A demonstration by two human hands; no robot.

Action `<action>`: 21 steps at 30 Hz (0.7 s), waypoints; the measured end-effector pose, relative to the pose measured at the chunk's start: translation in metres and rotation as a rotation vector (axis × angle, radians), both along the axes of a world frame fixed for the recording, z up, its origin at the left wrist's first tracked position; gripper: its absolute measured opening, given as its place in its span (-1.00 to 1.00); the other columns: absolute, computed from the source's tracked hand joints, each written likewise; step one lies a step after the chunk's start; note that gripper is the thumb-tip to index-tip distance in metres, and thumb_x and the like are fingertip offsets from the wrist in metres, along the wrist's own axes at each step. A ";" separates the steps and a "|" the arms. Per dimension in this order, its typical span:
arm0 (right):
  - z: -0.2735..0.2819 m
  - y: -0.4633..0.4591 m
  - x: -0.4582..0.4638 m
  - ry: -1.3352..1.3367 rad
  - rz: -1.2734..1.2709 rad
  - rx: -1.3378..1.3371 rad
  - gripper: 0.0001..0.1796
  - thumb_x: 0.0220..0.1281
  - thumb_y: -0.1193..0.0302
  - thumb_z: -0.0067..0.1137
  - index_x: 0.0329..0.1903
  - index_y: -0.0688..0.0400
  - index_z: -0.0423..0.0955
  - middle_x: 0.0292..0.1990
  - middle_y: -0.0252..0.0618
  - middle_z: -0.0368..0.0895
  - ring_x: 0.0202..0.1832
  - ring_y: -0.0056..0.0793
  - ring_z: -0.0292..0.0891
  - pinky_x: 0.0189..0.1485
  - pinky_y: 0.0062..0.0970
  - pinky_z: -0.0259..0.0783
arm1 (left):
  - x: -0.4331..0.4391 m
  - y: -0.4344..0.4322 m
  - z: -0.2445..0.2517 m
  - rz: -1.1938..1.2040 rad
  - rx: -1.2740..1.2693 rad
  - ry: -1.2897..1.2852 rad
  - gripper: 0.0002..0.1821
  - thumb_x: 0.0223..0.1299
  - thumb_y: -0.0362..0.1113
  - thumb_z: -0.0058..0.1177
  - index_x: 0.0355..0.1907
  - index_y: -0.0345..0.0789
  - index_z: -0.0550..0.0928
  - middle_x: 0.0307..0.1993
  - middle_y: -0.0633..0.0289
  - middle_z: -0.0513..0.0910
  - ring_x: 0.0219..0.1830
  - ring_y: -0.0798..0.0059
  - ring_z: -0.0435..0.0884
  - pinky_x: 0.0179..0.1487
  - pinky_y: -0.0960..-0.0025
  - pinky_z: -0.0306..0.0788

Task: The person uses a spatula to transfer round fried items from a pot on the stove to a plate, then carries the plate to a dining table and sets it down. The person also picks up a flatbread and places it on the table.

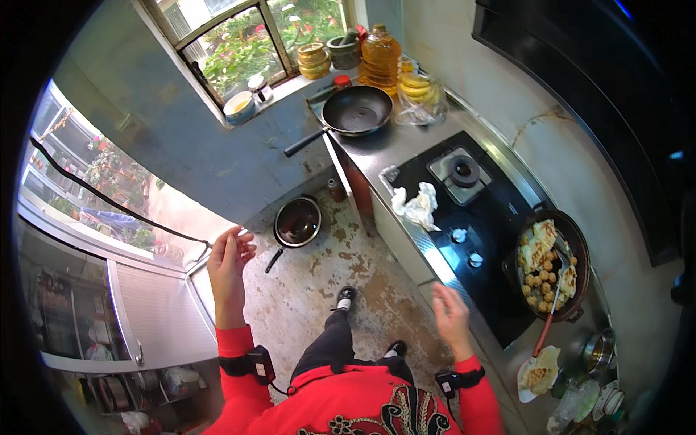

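My left hand [231, 261] is raised over the worn floor, its fingers loosely curled with nothing in them. Near the front edge of the metal counter is my right hand [450, 315], also holding nothing, its fingers apart from any object. To its right, a black wok [583, 266] on the gas stove holds browned flat pieces and several small round balls. A spatula with a red handle [542, 336] rests in the wok. Below it, a white plate [526, 392] bears a browned flat piece. A crumpled white cloth [418, 205] lies at the stove's left front edge.
A frying pan [359, 111] stands at the counter's far end, its handle jutting over the edge. Beside it are an oil jug [381, 60] and bagged bananas [416, 89]. A lidded pan [297, 222] sits on the floor. A glass-fronted cabinet [152, 315] stands at left.
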State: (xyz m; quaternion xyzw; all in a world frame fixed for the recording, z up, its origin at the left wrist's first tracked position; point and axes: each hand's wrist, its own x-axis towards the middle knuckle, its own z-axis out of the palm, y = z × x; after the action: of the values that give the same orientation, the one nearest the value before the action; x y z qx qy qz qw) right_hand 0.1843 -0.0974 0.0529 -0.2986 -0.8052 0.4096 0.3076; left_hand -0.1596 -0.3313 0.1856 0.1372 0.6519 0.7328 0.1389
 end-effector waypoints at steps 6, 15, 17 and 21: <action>-0.066 0.005 -0.184 -0.005 0.151 -0.321 -0.64 0.34 0.45 0.11 0.17 0.18 0.51 0.03 -0.13 0.61 -0.05 -0.33 0.63 -0.09 -0.44 0.54 | -0.116 -0.036 -0.071 -0.068 -0.121 -0.104 -0.69 0.50 -0.17 -0.07 0.10 -0.32 0.54 -0.16 0.21 0.69 -0.25 0.58 0.64 -0.13 0.48 0.52; -0.221 0.061 -0.450 -0.148 -0.198 -0.024 -0.51 0.28 0.32 0.15 0.21 0.29 0.43 0.24 0.10 0.40 0.30 0.00 0.31 0.36 -0.19 0.26 | -0.286 0.029 -0.235 -0.532 -0.440 -0.364 -0.64 0.47 -0.18 -0.05 0.21 -0.28 0.46 0.01 0.20 0.66 -0.17 0.54 0.65 -0.12 0.48 0.51; -0.236 0.053 -0.465 -0.371 -0.202 0.016 -0.53 0.26 0.32 0.17 0.17 0.29 0.46 0.23 0.07 0.42 0.31 0.00 0.29 0.35 -0.20 0.27 | -0.298 0.053 -0.260 -0.604 -0.491 -0.386 -0.59 0.46 -0.16 -0.03 0.26 -0.29 0.42 0.05 0.20 0.64 -0.13 0.54 0.65 -0.12 0.47 0.50; -0.243 0.025 -0.460 -0.316 -0.219 0.227 -0.51 0.22 0.38 0.21 0.19 0.24 0.45 0.17 0.00 0.48 0.23 -0.09 0.40 0.24 -0.20 0.37 | -0.307 0.108 -0.307 -0.733 -0.564 -0.415 -0.40 0.43 -0.12 0.04 0.39 -0.33 0.27 0.20 0.17 0.50 -0.07 0.51 0.63 -0.13 0.46 0.50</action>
State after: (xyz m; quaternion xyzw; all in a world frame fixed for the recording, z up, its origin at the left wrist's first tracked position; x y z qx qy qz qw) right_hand -0.2753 -0.0724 -0.1902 -0.4083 -0.8471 0.2284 0.2520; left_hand -0.4664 -0.2236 -0.1217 0.1658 0.6921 0.4431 0.5451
